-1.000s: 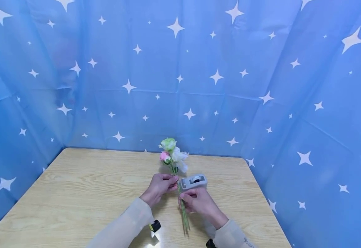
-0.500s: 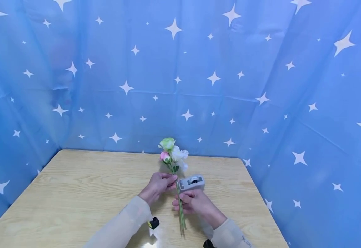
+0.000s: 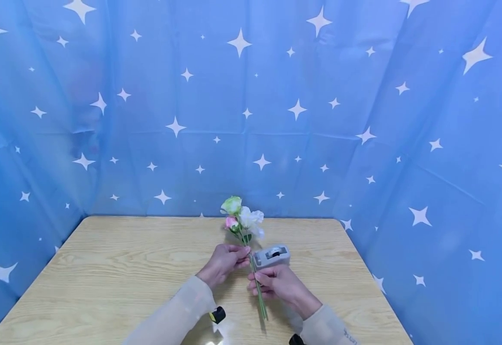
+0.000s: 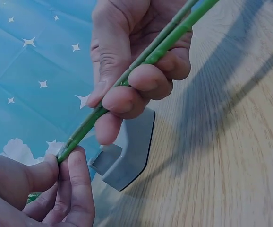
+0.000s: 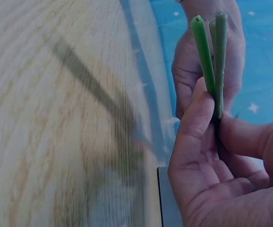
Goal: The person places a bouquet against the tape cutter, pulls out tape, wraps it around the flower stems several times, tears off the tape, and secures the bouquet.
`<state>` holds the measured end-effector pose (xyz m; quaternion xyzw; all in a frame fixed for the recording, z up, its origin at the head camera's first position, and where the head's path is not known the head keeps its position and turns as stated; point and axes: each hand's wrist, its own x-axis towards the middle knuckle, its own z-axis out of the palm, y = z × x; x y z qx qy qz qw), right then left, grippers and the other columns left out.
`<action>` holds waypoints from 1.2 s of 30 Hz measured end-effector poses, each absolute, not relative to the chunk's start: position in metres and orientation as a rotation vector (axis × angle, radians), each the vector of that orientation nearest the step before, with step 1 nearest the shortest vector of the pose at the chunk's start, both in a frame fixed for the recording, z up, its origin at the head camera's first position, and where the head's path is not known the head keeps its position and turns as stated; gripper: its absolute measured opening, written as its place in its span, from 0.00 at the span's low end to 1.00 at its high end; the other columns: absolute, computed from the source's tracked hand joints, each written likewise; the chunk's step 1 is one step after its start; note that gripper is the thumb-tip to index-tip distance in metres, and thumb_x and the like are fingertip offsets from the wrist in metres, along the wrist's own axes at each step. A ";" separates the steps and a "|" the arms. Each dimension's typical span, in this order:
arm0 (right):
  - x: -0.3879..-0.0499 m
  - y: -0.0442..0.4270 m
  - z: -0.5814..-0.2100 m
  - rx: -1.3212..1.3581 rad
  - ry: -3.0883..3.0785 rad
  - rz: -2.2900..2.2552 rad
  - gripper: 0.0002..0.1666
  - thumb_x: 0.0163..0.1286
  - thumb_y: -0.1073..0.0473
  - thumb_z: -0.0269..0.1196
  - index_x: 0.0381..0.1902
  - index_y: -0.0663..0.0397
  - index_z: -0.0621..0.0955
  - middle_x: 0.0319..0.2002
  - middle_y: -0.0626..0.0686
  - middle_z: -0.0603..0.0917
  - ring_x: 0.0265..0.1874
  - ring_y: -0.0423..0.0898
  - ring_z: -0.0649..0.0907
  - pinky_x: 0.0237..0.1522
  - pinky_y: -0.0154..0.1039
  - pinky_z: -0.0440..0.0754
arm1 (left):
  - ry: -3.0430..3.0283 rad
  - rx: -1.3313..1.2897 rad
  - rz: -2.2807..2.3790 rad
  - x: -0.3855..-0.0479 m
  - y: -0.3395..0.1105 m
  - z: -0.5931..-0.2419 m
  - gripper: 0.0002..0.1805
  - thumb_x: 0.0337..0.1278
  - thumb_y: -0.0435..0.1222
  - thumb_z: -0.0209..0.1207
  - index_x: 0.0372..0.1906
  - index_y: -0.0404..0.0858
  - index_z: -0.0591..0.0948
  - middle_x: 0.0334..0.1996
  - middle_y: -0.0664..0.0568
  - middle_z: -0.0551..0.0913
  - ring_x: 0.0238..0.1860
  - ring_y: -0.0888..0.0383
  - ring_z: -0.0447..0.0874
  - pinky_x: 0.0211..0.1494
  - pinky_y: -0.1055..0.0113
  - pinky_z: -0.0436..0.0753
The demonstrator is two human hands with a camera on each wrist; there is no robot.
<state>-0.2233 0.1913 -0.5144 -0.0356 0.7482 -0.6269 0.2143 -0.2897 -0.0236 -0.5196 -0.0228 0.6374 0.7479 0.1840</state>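
A small bunch of artificial flowers is held upright-leaning over the table: a green-white flower (image 3: 232,205), a pink bud (image 3: 231,223) and a white flower (image 3: 251,219). My left hand (image 3: 225,262) pinches the green stems (image 3: 261,302) just below the blooms, between thumb and fingers. Lower down, my right hand (image 3: 284,286) holds the same stems, thumb on one side and curled fingers on the other. The cut stem ends (image 5: 207,38) stick out past the right hand in the right wrist view. A grey tape dispenser (image 3: 272,256) stands just right of the stems.
The wooden table (image 3: 117,268) stretches out on both sides of the hands. A blue curtain (image 3: 216,96) with white stars hangs behind it and along both sides. The flowers' shadow (image 5: 84,71) falls on the tabletop.
Both hands stay on the stems. Since half a second ago the lower stem ends have swung slightly right, along with the right hand. The head view has shifted a little.
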 end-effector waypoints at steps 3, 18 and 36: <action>-0.224 0.192 -0.514 -0.106 2.082 -1.730 0.20 0.93 0.57 0.64 0.63 0.70 0.91 0.47 0.59 0.99 0.42 0.43 0.98 0.42 0.33 0.95 | 1.797 -0.069 2.107 -0.289 -0.022 -0.519 0.18 0.86 0.36 0.70 0.64 0.24 0.87 0.45 0.46 0.95 0.42 0.61 0.95 0.59 0.65 0.99; -0.228 0.198 -0.510 -0.119 2.106 -1.729 0.18 0.90 0.62 0.66 0.60 0.77 0.89 0.43 0.58 0.99 0.37 0.43 0.97 0.40 0.34 0.97 | 1.736 -0.011 2.132 -0.289 -0.015 -0.522 0.18 0.87 0.35 0.68 0.64 0.23 0.87 0.41 0.48 0.93 0.39 0.62 0.93 0.54 0.69 0.98; -0.227 0.178 -0.501 -0.189 2.434 -1.585 0.12 0.86 0.64 0.71 0.51 0.71 0.94 0.37 0.62 0.98 0.32 0.44 0.96 0.38 0.41 1.00 | 1.783 -0.031 2.103 -0.292 -0.026 -0.517 0.21 0.86 0.38 0.70 0.67 0.24 0.87 0.50 0.41 0.94 0.40 0.63 0.96 0.54 0.70 0.99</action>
